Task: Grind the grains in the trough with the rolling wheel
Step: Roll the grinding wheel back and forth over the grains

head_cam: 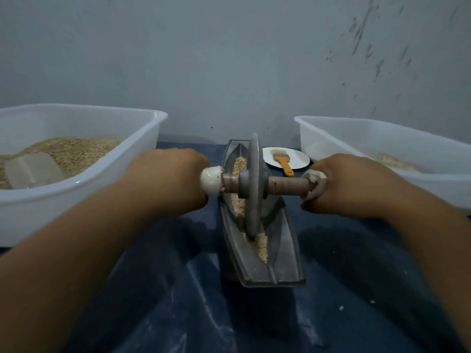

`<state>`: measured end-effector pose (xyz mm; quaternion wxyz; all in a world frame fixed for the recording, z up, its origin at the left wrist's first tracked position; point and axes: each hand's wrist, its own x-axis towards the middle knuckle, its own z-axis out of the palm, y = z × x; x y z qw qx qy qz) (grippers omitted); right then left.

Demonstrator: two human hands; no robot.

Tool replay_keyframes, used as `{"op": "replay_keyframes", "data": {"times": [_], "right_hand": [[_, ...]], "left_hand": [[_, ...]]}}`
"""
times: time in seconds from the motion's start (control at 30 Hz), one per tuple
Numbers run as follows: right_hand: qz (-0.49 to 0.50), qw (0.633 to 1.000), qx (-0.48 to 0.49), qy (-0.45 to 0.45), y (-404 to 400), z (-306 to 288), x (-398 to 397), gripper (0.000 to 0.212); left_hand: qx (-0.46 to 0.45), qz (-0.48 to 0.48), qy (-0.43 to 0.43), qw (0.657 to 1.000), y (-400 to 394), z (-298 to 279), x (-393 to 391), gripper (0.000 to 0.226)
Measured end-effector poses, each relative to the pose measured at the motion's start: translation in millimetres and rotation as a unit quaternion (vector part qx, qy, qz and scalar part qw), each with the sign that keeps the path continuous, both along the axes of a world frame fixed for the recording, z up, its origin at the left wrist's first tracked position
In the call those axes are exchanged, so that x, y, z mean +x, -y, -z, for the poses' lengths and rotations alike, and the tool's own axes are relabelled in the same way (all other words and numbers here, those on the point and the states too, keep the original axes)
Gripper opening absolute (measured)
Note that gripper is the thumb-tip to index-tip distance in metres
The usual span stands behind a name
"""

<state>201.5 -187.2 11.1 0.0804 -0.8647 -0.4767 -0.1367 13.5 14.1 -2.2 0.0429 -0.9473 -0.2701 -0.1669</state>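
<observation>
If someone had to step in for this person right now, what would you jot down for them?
Left hand grips the left, white-capped end of the axle; right hand grips the cloth-wrapped right end.
The rolling wheel stands upright in the trough, about mid-length.
Done: crushed grains lie at the near end.
Left: the grains at the far end look whole; roll the wheel there.
Off to the side: a brush on a white plate.

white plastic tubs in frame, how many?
2. One tub at left, holding grain and a scoop; the other tub at right, with little grain. None hidden that I can see.
</observation>
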Motion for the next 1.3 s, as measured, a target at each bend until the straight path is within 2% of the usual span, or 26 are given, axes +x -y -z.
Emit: {"op": "replay_keyframes", "data": {"times": [0.1, 0.17, 0.23, 0.37, 0.47, 0.53, 0.6, 0.7, 0.83, 0.93, 1.03, 1.1, 1.17, 1.23, 1.3], "right_hand": [[0.051, 0.998, 0.035, 0.026, -17.5, 18.7, 6.6, 0.016], [0.066, 0.997, 0.031, 0.007, -21.5, 21.7, 9.9, 0.014], [0.050, 0.998, 0.007, -0.042, -15.1, 15.3, 9.3, 0.014], [-0.010, 0.989, -0.057, -0.139, 13.8, -10.2, -6.3, 0.022], [-0.012, 0.992, -0.081, -0.100, 19.6, -21.1, -14.1, 0.032], [-0.003, 0.998, -0.028, -0.048, 10.6, -11.9, -10.4, 0.027], [0.027, 0.999, 0.021, -0.001, -4.4, 3.5, -5.6, 0.013], [0.057, 0.997, 0.038, 0.039, -21.3, 16.0, 0.4, 0.019], [0.024, 1.000, -0.014, -0.008, -4.2, 0.8, -1.5, 0.017], [-0.015, 0.997, -0.053, -0.057, 17.8, -18.6, -17.2, 0.021], [-0.012, 0.996, -0.077, -0.051, 22.0, -26.7, -22.3, 0.024], [-0.001, 0.999, -0.034, -0.042, 12.8, -17.0, -15.8, 0.017], [0.031, 0.999, 0.016, -0.013, -1.6, -0.3, -7.5, 0.013], [0.061, 0.997, 0.035, 0.026, -15.8, 13.0, -1.1, 0.014], [0.061, 0.997, 0.026, 0.040, -21.0, 15.4, 2.8, 0.013]], "left_hand": [[0.139, -0.021, 0.065, 0.988, 2.8, 6.8, 12.6, 0.026], [0.158, -0.025, 0.063, 0.985, 4.8, 2.2, 17.4, 0.025], [0.136, -0.013, 0.036, 0.990, 6.6, -3.1, 15.8, 0.023], [0.024, 0.037, -0.038, 0.998, 10.1, -15.2, -7.3, 0.018], [-0.091, 0.049, -0.076, 0.992, 6.8, -18.6, -17.4, 0.021], [-0.071, 0.030, -0.060, 0.995, 4.3, -11.4, -10.7, 0.022], [0.016, 0.000, -0.009, 1.000, 2.6, -3.6, 0.1, 0.022], [0.050, -0.024, 0.019, 0.998, 2.4, -2.8, 10.4, 0.021], [0.007, 0.008, -0.047, 0.999, 5.3, -11.0, 1.7, 0.022], [-0.092, 0.046, -0.094, 0.990, 7.7, -19.6, -16.4, 0.021], [-0.159, 0.048, -0.121, 0.979, 5.8, -22.3, -20.8, 0.021], [-0.131, 0.029, -0.090, 0.987, 5.0, -15.8, -14.2, 0.021], [-0.009, 0.001, -0.019, 1.000, 4.1, -6.1, -4.3, 0.022], [0.094, -0.021, 0.041, 0.994, 5.3, 0.4, 4.9, 0.027], [0.089, -0.029, 0.046, 0.995, 5.3, 0.8, 8.3, 0.028]]}}
